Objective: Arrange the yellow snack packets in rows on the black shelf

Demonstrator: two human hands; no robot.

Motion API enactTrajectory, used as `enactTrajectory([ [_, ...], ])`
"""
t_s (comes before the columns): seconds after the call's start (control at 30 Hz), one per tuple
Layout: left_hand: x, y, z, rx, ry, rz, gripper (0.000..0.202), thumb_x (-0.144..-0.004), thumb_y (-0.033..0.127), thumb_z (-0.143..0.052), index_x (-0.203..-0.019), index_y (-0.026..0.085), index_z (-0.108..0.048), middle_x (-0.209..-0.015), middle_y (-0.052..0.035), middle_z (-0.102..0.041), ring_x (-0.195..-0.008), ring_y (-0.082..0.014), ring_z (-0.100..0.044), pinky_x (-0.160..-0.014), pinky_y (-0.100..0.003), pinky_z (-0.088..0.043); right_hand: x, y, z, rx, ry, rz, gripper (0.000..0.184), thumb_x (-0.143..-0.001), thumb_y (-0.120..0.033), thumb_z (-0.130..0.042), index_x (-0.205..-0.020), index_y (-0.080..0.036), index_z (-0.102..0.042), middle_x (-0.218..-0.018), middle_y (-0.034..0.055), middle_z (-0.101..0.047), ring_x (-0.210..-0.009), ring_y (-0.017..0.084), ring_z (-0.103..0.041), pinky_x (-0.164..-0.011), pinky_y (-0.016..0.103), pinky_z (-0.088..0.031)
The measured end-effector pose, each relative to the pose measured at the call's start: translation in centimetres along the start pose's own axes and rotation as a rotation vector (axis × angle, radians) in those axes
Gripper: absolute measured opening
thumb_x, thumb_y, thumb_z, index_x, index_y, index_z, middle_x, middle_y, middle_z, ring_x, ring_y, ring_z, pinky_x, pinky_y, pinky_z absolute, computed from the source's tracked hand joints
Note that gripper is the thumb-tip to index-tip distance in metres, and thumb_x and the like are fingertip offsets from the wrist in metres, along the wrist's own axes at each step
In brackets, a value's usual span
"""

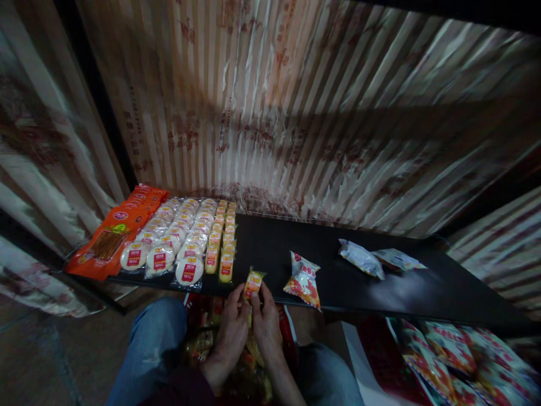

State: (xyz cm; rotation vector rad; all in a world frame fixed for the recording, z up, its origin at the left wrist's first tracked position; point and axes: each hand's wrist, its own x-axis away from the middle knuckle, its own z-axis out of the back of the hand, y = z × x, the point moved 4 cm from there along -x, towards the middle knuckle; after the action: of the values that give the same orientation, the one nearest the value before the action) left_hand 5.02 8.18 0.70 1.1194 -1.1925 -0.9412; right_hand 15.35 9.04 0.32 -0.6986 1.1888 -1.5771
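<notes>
Both of my hands meet at the front edge of a black shelf [264, 242]. Between their fingers is a small yellow wrapped rice cracker [253, 282] with a red and orange label, held upright. My left hand [231, 327] closes on its left side, and my right hand [267, 324] pinches the right side. Just left on the shelf stand two rows of the same small yellow packs [226, 266]. Beside them lie rows of round white wrapped rice crackers [189, 270]. Below my hands a red box [289, 330] holds more yellow packs, partly hidden by my forearms.
An orange snack bag [101, 248] lies at the shelf's left end. To the right are a white and orange snack bag [303, 280] and two silvery packets [361, 258]. Lower right, a box holds several snack bags [450, 347]. A striped curtain [262, 113] hangs behind.
</notes>
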Motion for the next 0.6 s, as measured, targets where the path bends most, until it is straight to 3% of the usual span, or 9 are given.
enactTrajectory([
  [0.3,-2.2,1.9,-1.1,-0.023,0.001,0.014,0.043,-0.077,0.021,-0.048,-0.12,0.016,-0.054,-0.13,-0.0105,-0.054,-0.12,-0.0212,-0.048,-0.104,-0.031,-0.032,-3.2,-0.2,-0.4,-0.048,0.027,0.008,0.054,-0.08,-0.048,-0.047,-0.121,-0.015,-0.057,-0.123,0.014,-0.06,-0.113,0.025,-0.055,-0.099,0.039,-0.04],
  [0.6,-5.8,4.0,-3.0,-0.067,0.034,0.05,0.044,-0.084,0.028,-0.041,-0.125,0.013,-0.047,-0.133,-0.0135,-0.051,-0.124,-0.0216,-0.045,-0.104,-0.029,-0.03,-7.5,-0.1,-2.1,-0.08,0.051,0.057,0.052,-0.075,-0.038,-0.051,-0.12,-0.014,-0.058,-0.111,0.0123,-0.065,-0.102,0.025,-0.06,-0.092,0.038,-0.044],
])
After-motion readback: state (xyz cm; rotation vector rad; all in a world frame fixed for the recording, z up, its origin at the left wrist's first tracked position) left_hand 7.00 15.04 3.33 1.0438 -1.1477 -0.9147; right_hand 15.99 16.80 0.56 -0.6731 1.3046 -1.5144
